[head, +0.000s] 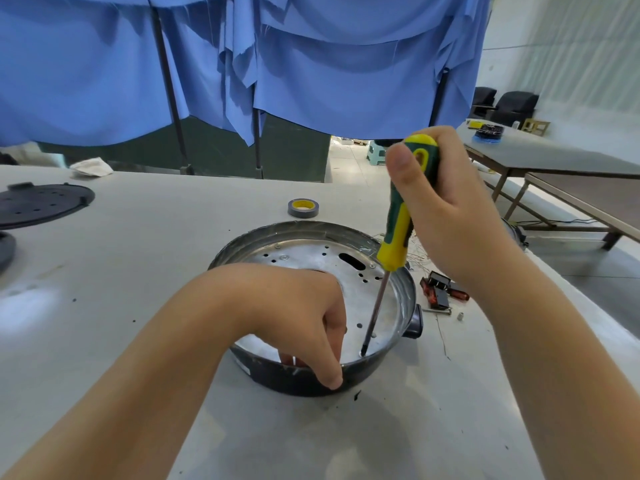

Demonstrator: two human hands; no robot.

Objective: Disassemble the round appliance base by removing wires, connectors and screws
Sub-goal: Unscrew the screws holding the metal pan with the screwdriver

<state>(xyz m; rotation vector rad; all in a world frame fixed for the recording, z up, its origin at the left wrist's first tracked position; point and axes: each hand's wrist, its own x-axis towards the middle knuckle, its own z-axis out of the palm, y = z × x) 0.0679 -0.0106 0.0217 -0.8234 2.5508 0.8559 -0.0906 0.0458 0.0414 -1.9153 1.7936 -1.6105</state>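
A black perforated lid lies flat at the far left of the pale surface, well apart from the work, likely set aside to keep the centre free. Near the back edge sits a crumpled white cloth. Farther right, a roll of grey tape with a yellow core rests just behind the round appliance base, which stands in the middle of the surface with its open side up, showing a shiny metal plate dotted with holes and a few small screws near the far rim.

The person's left hand is clamped over the near rim of the base, thumb pressed on the dark outer wall and fingers curled inside, apparently to stop the shell turning or sliding under the tool. The right hand is wrapped tight around the yellow-and-green handle of a screwdriver, held nearly upright so the shaft drops into the base; its tip meets the plate close to the near rim, beside the left hand, where a screw probably sits, though the fastener itself is too small to make out.

To the right of the base lie loose thin wires, red-sleeved connectors and a small screw, seemingly parts already taken out and kept within reach.
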